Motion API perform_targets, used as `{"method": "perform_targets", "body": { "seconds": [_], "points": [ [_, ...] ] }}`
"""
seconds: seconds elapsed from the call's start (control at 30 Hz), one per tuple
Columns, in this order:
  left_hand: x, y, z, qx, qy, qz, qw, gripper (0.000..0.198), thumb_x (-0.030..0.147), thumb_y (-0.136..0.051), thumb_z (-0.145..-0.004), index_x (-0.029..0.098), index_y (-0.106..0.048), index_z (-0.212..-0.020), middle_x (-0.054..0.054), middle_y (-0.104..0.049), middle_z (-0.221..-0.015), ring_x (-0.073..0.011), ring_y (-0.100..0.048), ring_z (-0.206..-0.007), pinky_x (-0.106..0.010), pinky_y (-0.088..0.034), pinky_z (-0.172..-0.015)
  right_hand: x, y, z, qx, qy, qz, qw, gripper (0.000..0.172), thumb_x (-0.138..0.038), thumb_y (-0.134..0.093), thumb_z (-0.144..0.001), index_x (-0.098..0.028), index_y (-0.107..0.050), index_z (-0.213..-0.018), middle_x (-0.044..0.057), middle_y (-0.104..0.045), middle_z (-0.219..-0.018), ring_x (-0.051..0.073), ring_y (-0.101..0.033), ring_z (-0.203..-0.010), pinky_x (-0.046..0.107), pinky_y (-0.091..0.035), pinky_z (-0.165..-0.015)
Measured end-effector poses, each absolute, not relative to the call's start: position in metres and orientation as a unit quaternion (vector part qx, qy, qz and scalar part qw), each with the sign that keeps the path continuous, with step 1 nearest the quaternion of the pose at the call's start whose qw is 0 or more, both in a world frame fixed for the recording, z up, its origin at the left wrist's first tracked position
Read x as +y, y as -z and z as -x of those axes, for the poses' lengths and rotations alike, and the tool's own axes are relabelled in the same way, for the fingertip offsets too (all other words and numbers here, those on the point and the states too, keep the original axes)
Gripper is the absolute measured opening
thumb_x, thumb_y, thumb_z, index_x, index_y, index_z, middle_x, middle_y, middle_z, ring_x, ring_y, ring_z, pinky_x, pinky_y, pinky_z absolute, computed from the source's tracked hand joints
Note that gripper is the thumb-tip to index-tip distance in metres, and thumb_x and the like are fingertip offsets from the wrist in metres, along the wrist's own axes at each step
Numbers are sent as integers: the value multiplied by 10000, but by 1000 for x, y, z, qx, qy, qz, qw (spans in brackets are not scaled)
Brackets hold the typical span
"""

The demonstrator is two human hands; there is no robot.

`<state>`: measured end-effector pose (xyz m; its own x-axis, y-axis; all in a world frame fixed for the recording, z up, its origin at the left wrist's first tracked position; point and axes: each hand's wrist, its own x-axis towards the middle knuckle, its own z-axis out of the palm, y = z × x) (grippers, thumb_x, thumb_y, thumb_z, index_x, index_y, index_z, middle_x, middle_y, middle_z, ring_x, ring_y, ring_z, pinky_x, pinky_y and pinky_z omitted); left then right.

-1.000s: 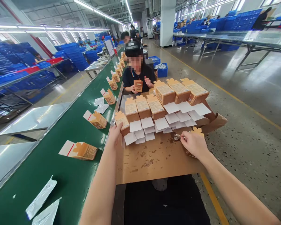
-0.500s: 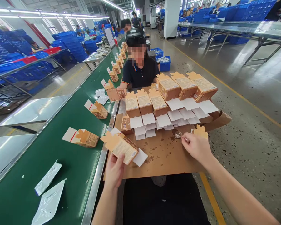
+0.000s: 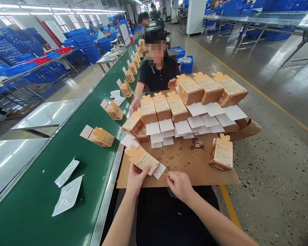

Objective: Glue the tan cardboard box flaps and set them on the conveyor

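Observation:
My left hand point(image 3: 136, 178) grips a brown printed cardboard box point(image 3: 143, 158), tilted, its scalloped end flap pointing up and left. A white flap point(image 3: 159, 171) sticks out of its lower right end. My right hand point(image 3: 179, 184) pinches a thin stick point(image 3: 165, 174), whose tip is at or very near that flap; whether it touches I cannot tell. A small clear dish point(image 3: 198, 144) sits on the brown board point(image 3: 190, 172), with dark wet spots around it. Another box point(image 3: 221, 152) stands to the right of the dish.
Boxes point(image 3: 178, 106) are stacked at the board's far side, white flaps hanging toward me. On the left runs a green conveyor point(image 3: 92, 191) with open boxes point(image 3: 102, 137) and white plastic pouches point(image 3: 68, 196). A co-worker point(image 3: 157, 73) sits opposite, one arm reaching to the board's left edge.
My right hand has moved left from the dish to the held box's white flap. The co-worker's box now rests at the left end of the stack. Conveyor items appear shifted up and right.

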<state>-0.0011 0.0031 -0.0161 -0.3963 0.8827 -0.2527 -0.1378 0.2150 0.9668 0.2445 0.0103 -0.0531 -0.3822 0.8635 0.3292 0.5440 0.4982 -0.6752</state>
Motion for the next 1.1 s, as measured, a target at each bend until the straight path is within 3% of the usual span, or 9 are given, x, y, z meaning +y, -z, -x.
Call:
{"method": "perform_targets", "body": {
  "seconds": [0.23, 0.4, 0.6, 0.77, 0.9, 1.0, 1.1],
  "points": [
    [-19, 22, -27, 678, -526, -392, 332, 907, 583, -1086, -650, 268, -681, -1398, -151, -859, -1348, -377, -862, -1276, -517, -705, -1117, 11, 38, -286, -710, -262, 503, 417, 393, -371, -598, -1159, -270, -741, -808, -38, -587, -609, 149, -523, -532, 280, -446, -588],
    [-24, 19, -30, 703, -480, -420, 315, 733, 612, -1050, -650, 255, -746, -1214, -158, -888, -1182, -413, -890, -1126, -528, -740, -986, 1, 28, -300, -677, -284, 532, 421, 476, -492, -577, -1195, -279, -761, -811, -37, -562, -592, 149, -486, -512, 295, -445, -558],
    [-18, 16, -29, 712, -463, -418, 322, 648, 599, -1030, -655, 253, -767, -1135, -161, -907, -1131, -417, -905, -1064, -526, -753, -932, -7, 27, -297, -669, -294, 538, 421, 544, -572, -572, -1205, -275, -766, -792, -20, -586, -596, 160, -495, -519, 308, -449, -553],
    [-18, 29, -18, 706, -507, -387, 307, 677, 567, -1086, -596, 225, -798, -1104, -188, -906, -1121, -453, -904, -1075, -631, -751, -1011, -4, 25, -297, -663, -302, 528, 436, 587, -632, -593, -1196, -269, -785, -776, -22, -571, -577, 157, -481, -499, 301, -434, -522],
    [-24, 16, 54, 724, -595, -281, 207, 711, 531, -1121, -600, 210, -809, -1153, -179, -902, -1220, -483, -874, -1240, -725, -688, -1170, -1, 22, -311, -651, -285, 532, 460, 596, -671, -620, -1182, -251, -838, -819, -20, -578, -573, 152, -489, -495, 286, -451, -508],
    [-17, -7, 124, 737, -630, -215, 120, 791, 427, -1140, -564, 200, -757, -1218, -165, -878, -1305, -474, -807, -1413, -711, -614, -1283, 5, 20, -320, -653, -277, 521, 476, 594, -661, -648, -1168, -240, -846, -800, -28, -558, -555, 138, -478, -478, 265, -442, -485],
    [10, -23, 169, 750, -611, -213, 138, 787, 334, -1130, -569, 205, -704, -1219, -162, -851, -1293, -454, -780, -1458, -687, -570, -1332, 16, 15, -320, -666, -281, 499, 477, 558, -617, -678, -1153, -236, -839, -779, -43, -526, -545, 120, -454, -464, 239, -419, -468]
  ]
}}
